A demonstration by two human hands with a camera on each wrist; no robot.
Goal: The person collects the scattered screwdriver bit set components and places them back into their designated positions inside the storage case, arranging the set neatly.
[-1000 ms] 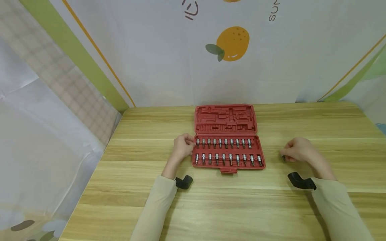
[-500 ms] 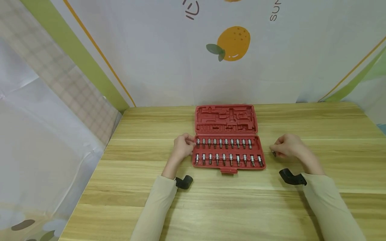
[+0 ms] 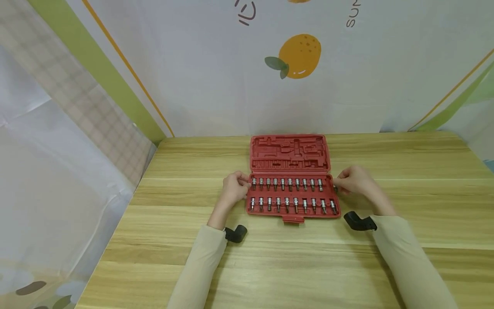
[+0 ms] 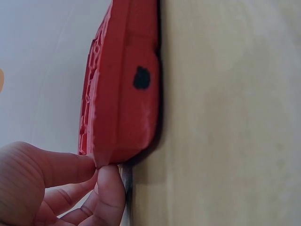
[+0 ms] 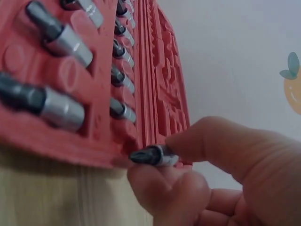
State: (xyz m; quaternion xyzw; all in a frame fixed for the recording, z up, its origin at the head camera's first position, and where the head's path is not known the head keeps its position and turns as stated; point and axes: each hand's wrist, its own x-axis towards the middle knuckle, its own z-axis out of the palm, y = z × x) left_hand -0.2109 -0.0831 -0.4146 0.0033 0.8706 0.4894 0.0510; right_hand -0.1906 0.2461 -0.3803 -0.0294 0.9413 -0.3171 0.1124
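An open red plastic case (image 3: 275, 193) lies on the wooden table, two rows of silver bit sockets (image 3: 287, 203) set in its near half. My left hand (image 3: 233, 187) pinches the case's left edge between thumb and finger, as the left wrist view shows up close. At the right edge, my right hand (image 3: 356, 180) holds a bit socket (image 5: 159, 155) between thumb and fingertips. Its dark cross-shaped tip points toward the case. In the right wrist view, this bit socket overlaps the rim beside a bare slot at the right end of the far row.
The case's moulded lid (image 3: 270, 150) lies open at the back, near a white cloth wall with a printed orange (image 3: 300, 56). A latch (image 3: 293, 219) juts from the front edge. Black wrist mounts (image 3: 236, 234) stick out from both sleeves.
My right hand has moved left across the table with the bit socket, from well right of the case to its right edge. My left hand has stayed at the left edge.
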